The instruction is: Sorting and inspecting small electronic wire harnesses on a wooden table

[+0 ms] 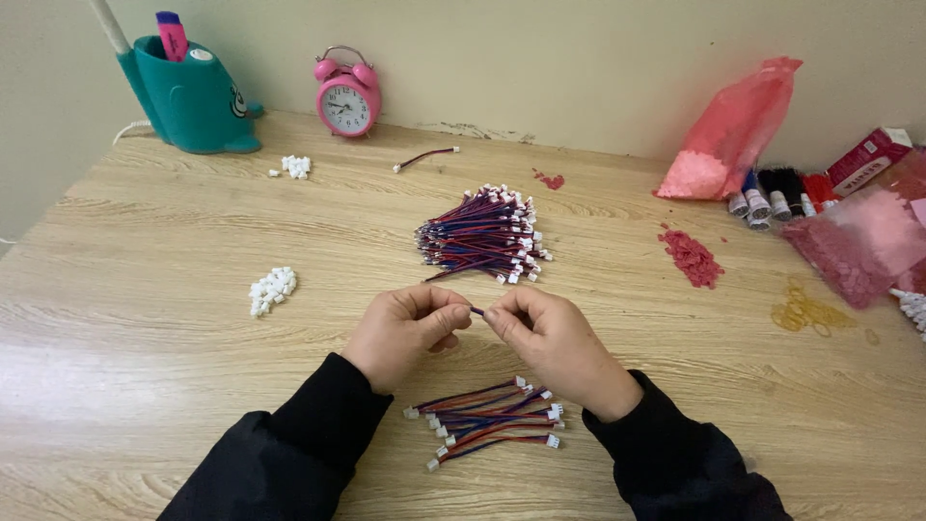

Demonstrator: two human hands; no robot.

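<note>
My left hand (405,333) and my right hand (550,342) meet over the middle of the wooden table (145,318), pinching a short red-and-blue wire (476,311) between their fingertips. Only a small bit of the wire shows between the fingers. Just below my wrists lies a small bundle of wires with white connectors on both ends (492,423). A larger pile of the same wires (482,234) lies farther back. A heap of small white connectors (272,289) rests to the left of my left hand.
A teal pen holder (193,96) and a pink alarm clock (347,96) stand at the back. Another small heap of white connectors (295,166) and a single wire (424,157) lie nearby. Pink bags (733,130), thread spools (772,198), red bits (692,257) and rubber bands (805,312) crowd the right.
</note>
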